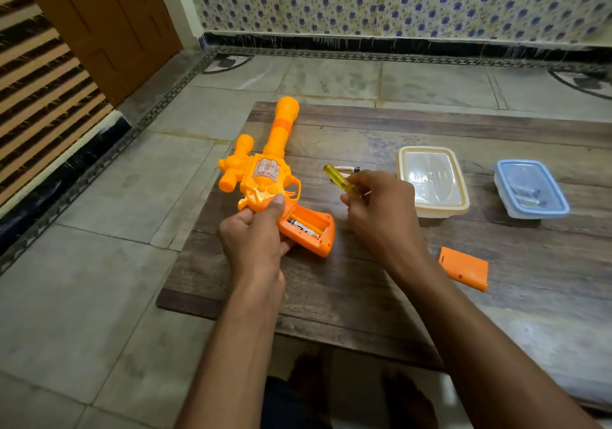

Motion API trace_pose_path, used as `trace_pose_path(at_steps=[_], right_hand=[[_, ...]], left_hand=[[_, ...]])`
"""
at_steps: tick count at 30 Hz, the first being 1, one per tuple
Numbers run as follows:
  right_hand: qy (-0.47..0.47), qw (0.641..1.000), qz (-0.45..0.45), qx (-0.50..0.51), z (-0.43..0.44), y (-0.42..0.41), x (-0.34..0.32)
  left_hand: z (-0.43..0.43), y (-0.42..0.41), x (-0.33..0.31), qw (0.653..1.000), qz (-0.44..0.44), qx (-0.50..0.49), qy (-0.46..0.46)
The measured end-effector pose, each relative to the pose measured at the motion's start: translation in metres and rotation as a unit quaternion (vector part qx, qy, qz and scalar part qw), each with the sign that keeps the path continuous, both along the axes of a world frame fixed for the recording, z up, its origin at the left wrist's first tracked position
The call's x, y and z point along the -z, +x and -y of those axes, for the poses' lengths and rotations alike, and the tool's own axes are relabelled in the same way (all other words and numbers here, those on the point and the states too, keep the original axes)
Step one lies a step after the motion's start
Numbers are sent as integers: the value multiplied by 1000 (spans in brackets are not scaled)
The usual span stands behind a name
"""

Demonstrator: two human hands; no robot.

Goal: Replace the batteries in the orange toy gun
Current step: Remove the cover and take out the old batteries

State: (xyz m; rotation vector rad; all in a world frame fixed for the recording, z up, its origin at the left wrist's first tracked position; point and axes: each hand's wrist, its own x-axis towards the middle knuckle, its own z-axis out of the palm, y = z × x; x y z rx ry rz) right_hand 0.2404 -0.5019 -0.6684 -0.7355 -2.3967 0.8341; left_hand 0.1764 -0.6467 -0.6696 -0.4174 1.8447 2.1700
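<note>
The orange toy gun [265, 177] is at the left edge of the table [331, 296], barrel pointing away. Its grip compartment is open with a battery [303, 228] inside. The left hand [255, 236] has its fingers [276, 208] clamped on the grip. The right hand [381, 210] pinches a yellow-handled screwdriver [337, 178]. The orange cover [463, 268] lies well apart, to the right.

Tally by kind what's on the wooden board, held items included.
Toy gun: 1
Battery cover: 1
Screwdriver: 1
Lidded containers: 2 (cream container, blue container)
Batteries clearly seen: 2 (battery in grip, battery on board)
Total: 7
</note>
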Motion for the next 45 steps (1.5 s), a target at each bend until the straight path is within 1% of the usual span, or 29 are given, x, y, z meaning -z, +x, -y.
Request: trace_pose_path(at_steps=[3, 6, 9, 11, 14, 18, 24, 31, 35, 39, 42, 43, 45], right_hand=[[12, 1000, -14, -12, -1, -10, -10], [62, 998, -17, -23, -10, -30, -20], [81, 996, 37, -21, -28, -61, -23], [119, 988, 99, -25, -40, -83, -22], [168, 974, 147, -42, -50, -108, -15], [179, 966, 179, -51, -61, -124, -5], [178, 963, 185, -88, -65, -132, -3], [197, 956, 196, -96, -68, -129, -2], [186, 958, 192, -105, -67, -121, -3], [164, 972, 134, -103, -52, -98, -14], [81, 992, 53, -85, -20, -65, -26], [44, 995, 40, -80, -7, -52, -29], [-20, 996, 47, -73, 14, -26, -32]], left_hand=[[2, -3, 1, 1000, -3, -7, -11], [4, -5, 3, 999, -18, -13, -29], [3, -6, 4, 999, -22, -11, -36], [1, -5, 5, 999, -25, -9, -43], [-1, -5, 5, 997, -37, 3, -61], [0, -4, 8, 996, -54, 11, -68], [0, -7, 12, 997, -46, 10, -63], [0, -6, 9, 997, -46, 18, -66], [1, -4, 6, 996, -53, 31, -67], [0, -2, 2, 995, -58, 41, -64], [-2, -2, 1, 996, -65, 46, -50], [-2, -2, 1, 996, -67, 51, -43], [-3, 1, 0, 996, -65, 63, -25]])
